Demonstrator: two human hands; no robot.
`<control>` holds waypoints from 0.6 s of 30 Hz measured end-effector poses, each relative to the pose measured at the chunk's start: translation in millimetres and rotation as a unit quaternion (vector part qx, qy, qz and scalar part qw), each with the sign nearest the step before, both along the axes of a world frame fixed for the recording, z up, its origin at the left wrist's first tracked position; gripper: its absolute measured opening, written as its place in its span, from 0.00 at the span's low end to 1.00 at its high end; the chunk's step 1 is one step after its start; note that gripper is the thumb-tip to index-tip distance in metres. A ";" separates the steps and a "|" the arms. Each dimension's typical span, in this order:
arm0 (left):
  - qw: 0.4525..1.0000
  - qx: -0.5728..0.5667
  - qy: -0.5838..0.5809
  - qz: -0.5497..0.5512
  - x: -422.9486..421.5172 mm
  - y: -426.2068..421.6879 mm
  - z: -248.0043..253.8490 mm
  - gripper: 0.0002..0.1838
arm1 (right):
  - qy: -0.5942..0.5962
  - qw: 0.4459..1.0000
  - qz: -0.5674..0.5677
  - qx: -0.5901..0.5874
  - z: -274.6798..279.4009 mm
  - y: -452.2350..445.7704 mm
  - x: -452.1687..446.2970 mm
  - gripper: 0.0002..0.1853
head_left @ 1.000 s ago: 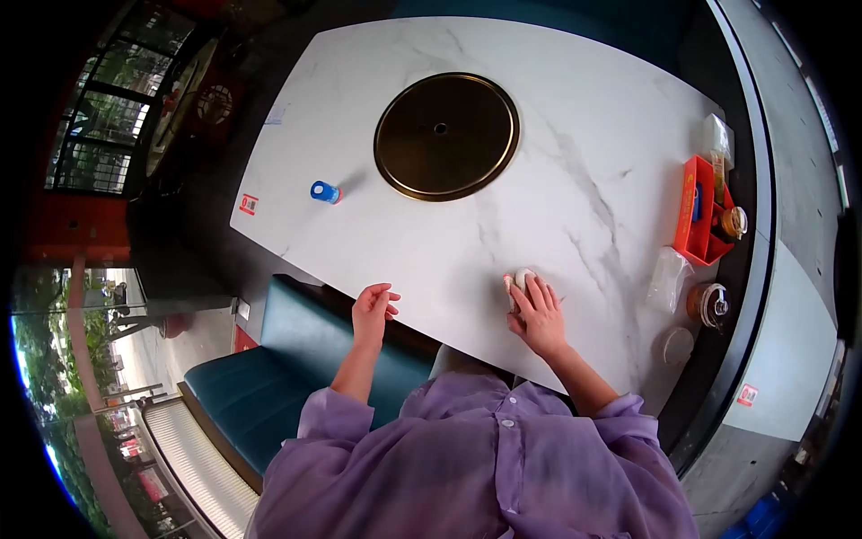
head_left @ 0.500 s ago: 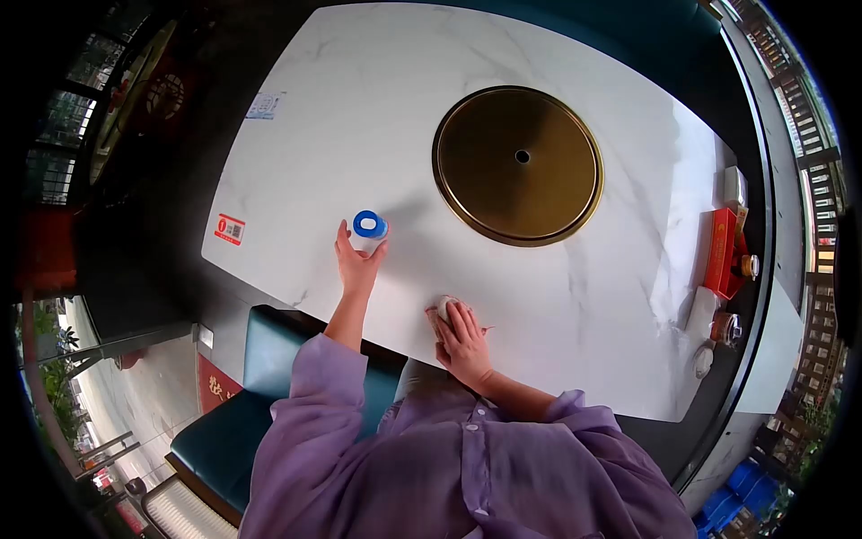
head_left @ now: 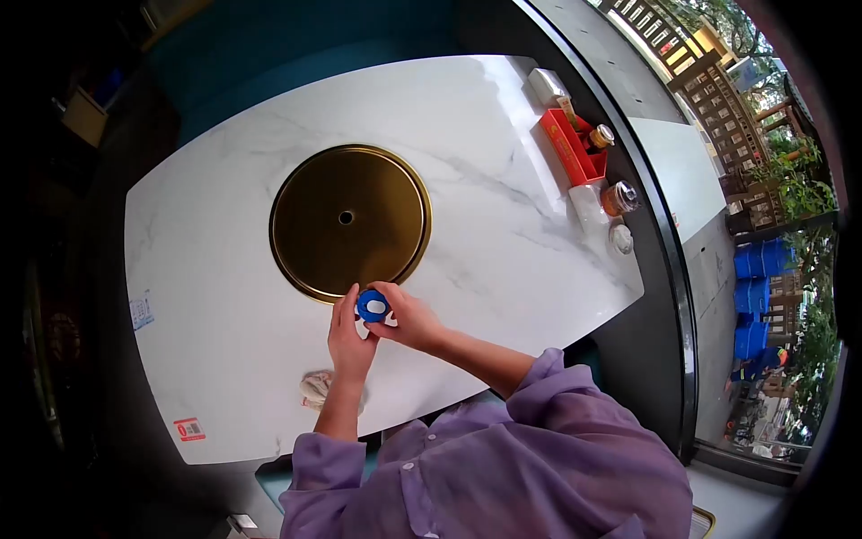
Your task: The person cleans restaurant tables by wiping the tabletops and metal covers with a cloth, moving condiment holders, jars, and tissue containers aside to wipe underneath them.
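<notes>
Both my hands are around a small white container with a blue lid (head_left: 367, 313), held over the table near the round brass-coloured cover. My left hand (head_left: 348, 337) wraps its left side, fingers closed on it. From the right, my right hand (head_left: 409, 316) grips the lid's edge between thumb and fingers. A pale oval patch shows on top of the lid; most of the container's body is hidden by the lid and my hands. A crumpled cloth (head_left: 316, 388) lies on the table just left of my left forearm.
The white marbled table (head_left: 503, 234) has the brass-coloured round cover (head_left: 350, 193) set in it. Along its right edge stand a red box (head_left: 567, 148), a jar with amber contents (head_left: 620, 198) and white packets (head_left: 588, 207). A red sticker (head_left: 189, 429) marks the near left corner.
My view has turned to the right. My right hand has let go of the cloth and come to the container, which my left hand still holds and has brought nearer the brass cover.
</notes>
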State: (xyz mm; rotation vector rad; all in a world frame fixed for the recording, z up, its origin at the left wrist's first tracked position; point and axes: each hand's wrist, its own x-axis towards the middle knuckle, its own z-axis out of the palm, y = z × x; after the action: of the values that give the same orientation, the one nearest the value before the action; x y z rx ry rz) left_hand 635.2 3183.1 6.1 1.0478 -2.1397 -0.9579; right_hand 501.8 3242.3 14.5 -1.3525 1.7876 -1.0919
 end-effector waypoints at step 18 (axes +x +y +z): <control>0.919 0.027 -0.328 0.219 75.3 91.1 -38.3 0.26 | 0.343 0.765 -0.447 0.312 -78.5 92.0 -537.8 0.35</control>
State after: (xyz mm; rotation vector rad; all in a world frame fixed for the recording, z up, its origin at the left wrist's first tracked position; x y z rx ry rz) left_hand 710.5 3274.3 -32.2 1.9896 -2.2062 -0.4836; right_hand -36.0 3334.3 -63.9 -0.4193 3.1353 -0.2275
